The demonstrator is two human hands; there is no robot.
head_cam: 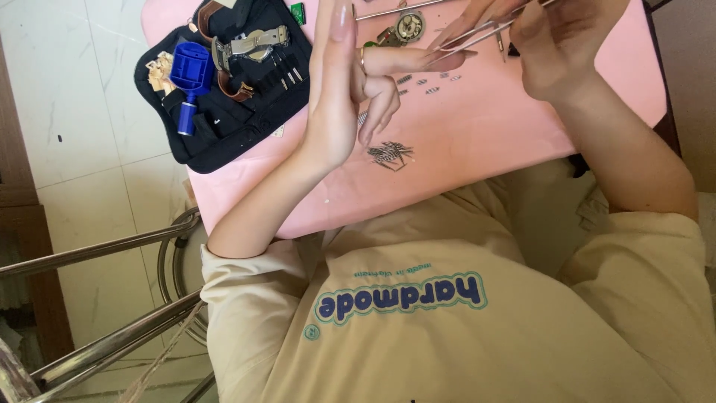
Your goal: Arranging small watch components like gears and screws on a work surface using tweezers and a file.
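Near the top centre of the frame you are holding your left hand (347, 89) upright, its long-nailed fingers (406, 60) partly curled and one reaching toward the tip of the tweezers (477, 33). Whether those fingers are pinching some tiny part I cannot tell, since anything there is too small to see. At the upper right your right hand (559, 45) is gripping the tweezers, fingers closed round the shafts, with the points aimed at your left fingertips just above the pink surface (485, 134).

Judging from how things are lying, the job is sitting somewhere in the middle. A round watch movement (409, 26) is lying bare at the top edge, small loose links (425, 82) are scattered beside it, and a bundle of thin metal pins (389, 153) is waiting lower down, just beside your left palm.

At the upper left, the black tool case (224, 112) is lying open, hanging partly over the surface's edge. It is carrying a blue link-removal tool (190, 75), a metal watch case (257, 45), a brown leather strap (231, 86) and several slim tools tucked in loops.
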